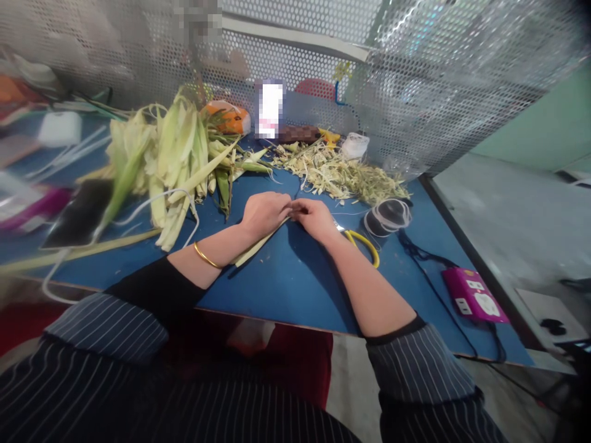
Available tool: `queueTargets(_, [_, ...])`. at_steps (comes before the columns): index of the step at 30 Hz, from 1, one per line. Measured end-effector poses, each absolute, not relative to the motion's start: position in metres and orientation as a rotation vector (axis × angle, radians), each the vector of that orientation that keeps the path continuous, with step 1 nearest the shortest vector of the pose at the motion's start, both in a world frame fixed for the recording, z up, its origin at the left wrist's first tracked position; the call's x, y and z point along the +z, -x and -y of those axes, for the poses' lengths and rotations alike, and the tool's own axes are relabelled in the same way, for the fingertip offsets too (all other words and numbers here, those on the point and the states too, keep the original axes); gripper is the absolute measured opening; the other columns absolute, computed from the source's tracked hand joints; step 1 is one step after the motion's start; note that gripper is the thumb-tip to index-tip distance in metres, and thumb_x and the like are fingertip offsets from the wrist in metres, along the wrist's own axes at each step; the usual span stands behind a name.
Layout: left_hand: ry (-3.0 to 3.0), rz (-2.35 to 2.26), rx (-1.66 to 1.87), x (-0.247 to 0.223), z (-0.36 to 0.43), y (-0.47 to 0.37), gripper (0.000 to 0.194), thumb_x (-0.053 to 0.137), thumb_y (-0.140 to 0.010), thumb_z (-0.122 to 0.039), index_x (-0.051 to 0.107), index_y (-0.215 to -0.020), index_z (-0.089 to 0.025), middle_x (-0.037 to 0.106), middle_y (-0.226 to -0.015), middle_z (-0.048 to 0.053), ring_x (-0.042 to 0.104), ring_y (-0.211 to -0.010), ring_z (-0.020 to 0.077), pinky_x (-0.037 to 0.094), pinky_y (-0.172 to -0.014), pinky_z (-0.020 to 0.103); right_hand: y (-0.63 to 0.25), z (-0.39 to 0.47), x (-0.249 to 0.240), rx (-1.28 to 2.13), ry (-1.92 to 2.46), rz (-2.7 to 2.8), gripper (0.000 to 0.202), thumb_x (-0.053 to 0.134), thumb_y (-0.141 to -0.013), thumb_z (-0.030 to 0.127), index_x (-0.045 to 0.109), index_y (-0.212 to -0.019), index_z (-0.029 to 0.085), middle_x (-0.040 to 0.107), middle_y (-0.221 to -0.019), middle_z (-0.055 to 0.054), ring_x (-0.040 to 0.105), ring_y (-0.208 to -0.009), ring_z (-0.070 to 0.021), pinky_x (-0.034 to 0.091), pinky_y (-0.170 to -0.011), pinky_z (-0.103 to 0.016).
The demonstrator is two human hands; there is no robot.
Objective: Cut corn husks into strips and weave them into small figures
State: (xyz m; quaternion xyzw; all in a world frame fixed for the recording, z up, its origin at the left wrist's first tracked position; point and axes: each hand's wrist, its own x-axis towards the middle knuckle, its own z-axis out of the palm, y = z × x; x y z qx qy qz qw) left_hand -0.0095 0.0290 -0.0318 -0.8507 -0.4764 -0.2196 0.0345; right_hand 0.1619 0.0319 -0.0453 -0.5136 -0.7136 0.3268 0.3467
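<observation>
A narrow pale-green strip of corn husk (258, 247) runs slantwise under my left hand (266, 214) toward my fingertips. My left fingers are closed on it near its far end. My right hand (314, 216) meets them there, thumb and fingers pinched together on the same end; the exact grip is partly hidden. Beside my right wrist lie scissors with yellow handles (369, 244), their blades mostly covered. Thin white string leads to a dark spool wound with string (388, 217), right of my right hand.
Long corn husks (178, 147) are heaped at left, with shredded husk (341, 172) behind my hands. A black phone (78, 212) and a white cable (196, 215) lie left. A magenta power socket block (475, 295) sits right. A perforated metal screen (406, 80) bounds the blue table (295, 289).
</observation>
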Motion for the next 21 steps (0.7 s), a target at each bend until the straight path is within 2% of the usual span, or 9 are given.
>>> queueTargets(4, [2.578,1.42,-0.666,-0.0308,-0.0279,0.0095,0.025,0.048,-0.091,-0.035,0.067,-0.087,-0.02,0.068,-0.081,0.005,0.062,-0.079,0.0199,0.036,-0.063,0.032,-0.1634,-0.0334,-0.0459,1.133,1.205,1.679,0.021,0.057,-0.072,0.018,0.073,-0.085,0.02,0.071,-0.077,0.0,0.061,-0.064,-0.0119,0.05,-0.07,-0.028])
queueTargets(6, [2.581,1.375,-0.657,-0.0307,-0.0281,0.0093,0.025,0.047,-0.092,-0.034,0.066,-0.087,-0.019,0.069,-0.083,0.006,0.062,-0.08,0.0202,0.035,-0.063,0.032,-0.1628,-0.0338,-0.0465,1.168,1.184,1.621,0.019,0.061,-0.068,0.019,0.073,-0.083,0.019,0.071,-0.076,0.0,0.061,-0.063,-0.0117,0.05,-0.07,-0.028])
queueTargets(11, [2.619,1.276,-0.731,-0.0319,-0.0292,0.0088,0.027,0.043,-0.094,-0.033,0.066,-0.087,-0.019,0.07,-0.086,0.005,0.062,-0.084,0.0199,0.035,-0.064,0.032,-0.162,-0.0338,-0.0497,1.061,1.274,1.564,0.013,0.067,-0.062,0.02,0.072,-0.074,0.018,0.068,-0.066,0.001,0.059,-0.062,-0.0122,0.047,-0.066,-0.027])
queueTargets(16, [2.585,1.413,-0.899,-0.0337,-0.0316,0.0113,0.018,0.053,-0.088,-0.032,0.068,-0.084,-0.023,0.068,-0.078,0.002,0.061,-0.076,0.0175,0.035,-0.063,0.03,-0.1631,-0.0312,-0.0465,0.988,1.376,1.556,0.01,0.066,-0.068,0.027,0.068,-0.071,0.017,0.066,-0.06,0.001,0.057,-0.056,-0.0118,0.043,-0.059,-0.025])
queueTargets(21, [2.578,1.479,-0.954,-0.0334,-0.0333,0.013,0.016,0.054,-0.086,-0.031,0.068,-0.084,-0.023,0.069,-0.078,0.001,0.062,-0.076,0.0172,0.035,-0.062,0.029,-0.1631,-0.0312,-0.0437,0.955,1.406,1.567,0.011,0.062,-0.072,0.029,0.063,-0.074,0.018,0.064,-0.059,0.002,0.058,-0.055,-0.0121,0.044,-0.057,-0.025])
